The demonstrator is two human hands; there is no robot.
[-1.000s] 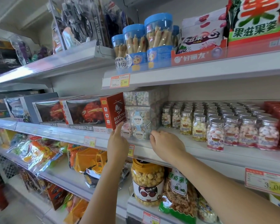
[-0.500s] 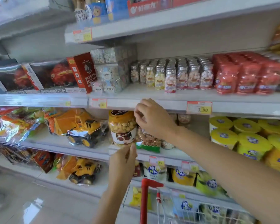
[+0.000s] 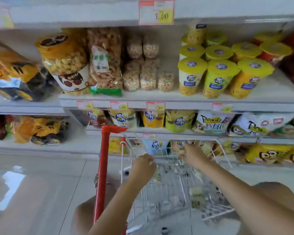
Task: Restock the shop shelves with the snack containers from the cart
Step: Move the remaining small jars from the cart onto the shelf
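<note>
A wire shopping cart with a red handle post stands in front of the shop shelves. Several small snack containers lie blurred on its bottom. Both my hands reach down over the basket's far end. My left hand hangs above the near left rim with its fingers turned away, and its grip is hidden by blur. My right hand stretches forward with fingers spread above the far wire wall, and I see nothing in it.
Yellow-lidded cups, clear packs of small snacks and a popcorn jar fill the middle shelf. Snack bags line the shelf below, and bagged toys sit at left. Tiled floor lies left of the cart.
Both hands dropped from the shelf edge down into the cart. My view tilted down from the upper shelves to the lower shelves and the cart.
</note>
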